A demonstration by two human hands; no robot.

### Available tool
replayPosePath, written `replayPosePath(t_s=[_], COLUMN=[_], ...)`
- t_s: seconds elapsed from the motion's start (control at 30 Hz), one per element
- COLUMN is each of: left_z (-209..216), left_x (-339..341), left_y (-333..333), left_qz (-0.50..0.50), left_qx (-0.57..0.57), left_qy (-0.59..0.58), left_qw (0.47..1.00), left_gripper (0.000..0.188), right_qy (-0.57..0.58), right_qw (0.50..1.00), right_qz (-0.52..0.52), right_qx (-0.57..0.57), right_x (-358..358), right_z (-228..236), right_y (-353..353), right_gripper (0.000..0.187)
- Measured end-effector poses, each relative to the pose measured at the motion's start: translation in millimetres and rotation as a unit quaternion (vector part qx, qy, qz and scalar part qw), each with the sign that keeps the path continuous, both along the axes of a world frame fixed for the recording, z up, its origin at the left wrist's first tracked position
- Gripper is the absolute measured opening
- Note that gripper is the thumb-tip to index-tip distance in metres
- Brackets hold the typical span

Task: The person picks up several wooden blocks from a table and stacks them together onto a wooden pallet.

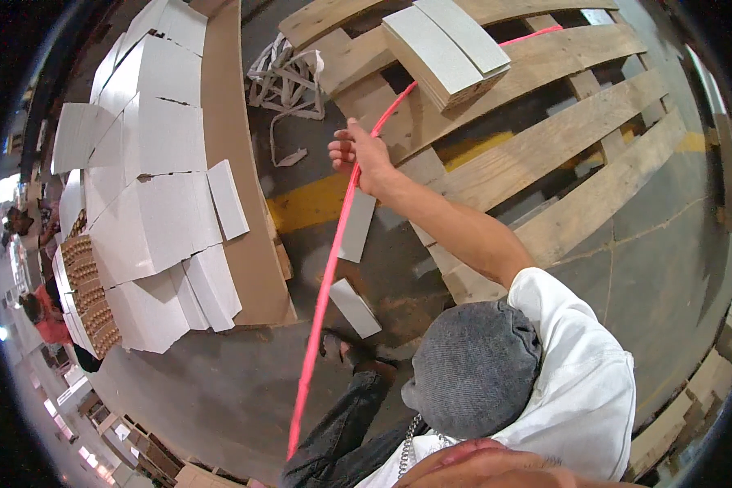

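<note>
Step (apparent): routing strap (334, 252) at stack (437, 50). Co-wkr's hand (366, 154): gripping strap. Own R hand (prob.) (496, 468): grip can't tell; L n/v. Next move: prob. needs slack control.

The pallet (545, 150) looks rough wood, the strap (326, 282) plastic.
</note>
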State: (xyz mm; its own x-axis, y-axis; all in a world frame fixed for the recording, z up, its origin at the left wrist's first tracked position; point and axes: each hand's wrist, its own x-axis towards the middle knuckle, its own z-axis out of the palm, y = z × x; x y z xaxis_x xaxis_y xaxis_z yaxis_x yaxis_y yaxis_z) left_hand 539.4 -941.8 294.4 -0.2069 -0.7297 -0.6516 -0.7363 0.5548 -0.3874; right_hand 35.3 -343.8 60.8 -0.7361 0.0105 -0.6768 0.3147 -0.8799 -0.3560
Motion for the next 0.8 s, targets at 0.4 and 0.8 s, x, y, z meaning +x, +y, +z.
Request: replayPosePath(t_s=[0.4, 0.8], left_z=[79.8, 57.6], left_x=[-78.6, -234.4], left_y=[124.4, 233.1], left_qz=[0.225, 0.207], left_qx=[0.181, 0.333], left_qy=[0.343, 0.442], left_qw=[0.894, 0.807], left_gripper=[0.051, 0.047], right_qy=[0.091, 0.665], right_qw=[0.920, 0.619], right_qz=[0.284, 0.283], right_qx=[0.255, 0.306], right_x=[-70.1, 149.2], right_z=[-8.2, 255.3], right_y=[-93.0, -165.5], right_gripper=[0.044, 0.045])
